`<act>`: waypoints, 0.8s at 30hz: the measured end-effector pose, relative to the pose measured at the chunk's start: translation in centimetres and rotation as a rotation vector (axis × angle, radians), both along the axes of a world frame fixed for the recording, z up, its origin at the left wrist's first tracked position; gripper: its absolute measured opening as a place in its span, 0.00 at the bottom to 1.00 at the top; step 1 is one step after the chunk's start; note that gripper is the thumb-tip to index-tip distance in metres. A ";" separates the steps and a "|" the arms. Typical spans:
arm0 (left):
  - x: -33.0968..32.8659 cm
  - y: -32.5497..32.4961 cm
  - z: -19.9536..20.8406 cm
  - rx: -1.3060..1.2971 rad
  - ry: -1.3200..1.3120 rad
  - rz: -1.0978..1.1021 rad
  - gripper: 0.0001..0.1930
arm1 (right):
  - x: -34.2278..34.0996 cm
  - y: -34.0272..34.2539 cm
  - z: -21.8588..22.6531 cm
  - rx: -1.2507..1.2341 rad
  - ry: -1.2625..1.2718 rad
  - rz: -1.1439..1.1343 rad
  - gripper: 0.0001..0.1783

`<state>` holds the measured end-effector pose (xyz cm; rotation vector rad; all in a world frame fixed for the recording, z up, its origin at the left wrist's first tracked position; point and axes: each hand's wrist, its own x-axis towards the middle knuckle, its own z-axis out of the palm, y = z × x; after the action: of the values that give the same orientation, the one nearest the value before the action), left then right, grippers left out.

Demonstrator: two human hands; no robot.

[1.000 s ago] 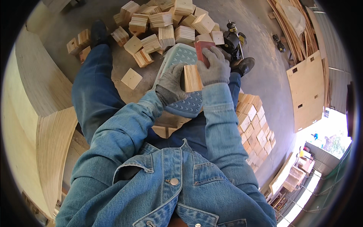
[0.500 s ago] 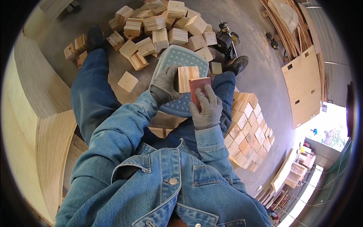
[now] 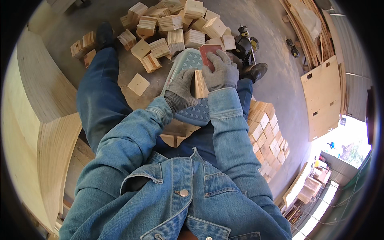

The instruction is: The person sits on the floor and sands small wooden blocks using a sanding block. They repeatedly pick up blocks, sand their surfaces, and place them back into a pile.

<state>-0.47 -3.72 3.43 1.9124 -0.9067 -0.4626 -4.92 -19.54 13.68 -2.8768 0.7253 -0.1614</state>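
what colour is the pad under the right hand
Reddish-brown sanding pad, under the grey-gloved right hand; head view.

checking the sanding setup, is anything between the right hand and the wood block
Only the red sanding pad under the right hand, pressed to the wood block. The left hand grips the block on the blue-grey mat.

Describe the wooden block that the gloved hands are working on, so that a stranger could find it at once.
Look above the denim jacket to the pale blue-grey pad on the person's lap. The wooden block stands on edge there, in the left hand. Unlike the blocks piled on the floor, it is the only one held.
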 end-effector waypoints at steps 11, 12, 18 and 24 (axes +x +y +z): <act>0.2 0.3 0.3 -0.129 -0.113 -0.008 0.52 | -10.3 5.5 1.0 0.007 -0.088 0.023 0.31; 0.2 0.3 0.2 -0.121 -0.097 -0.023 0.52 | -11.5 6.0 1.0 0.015 -0.098 0.034 0.31; 0.2 0.3 0.5 -0.067 -0.079 -0.058 0.52 | -14.1 7.0 0.8 0.029 -0.161 0.047 0.30; 0.1 0.5 0.0 -0.114 -0.107 -0.003 0.52 | -7.7 4.3 0.0 -0.069 -0.179 0.057 0.28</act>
<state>-0.36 -3.26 3.45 1.8453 -0.9849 -0.3064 -12.61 -15.21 13.69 -2.8953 0.6148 -0.4373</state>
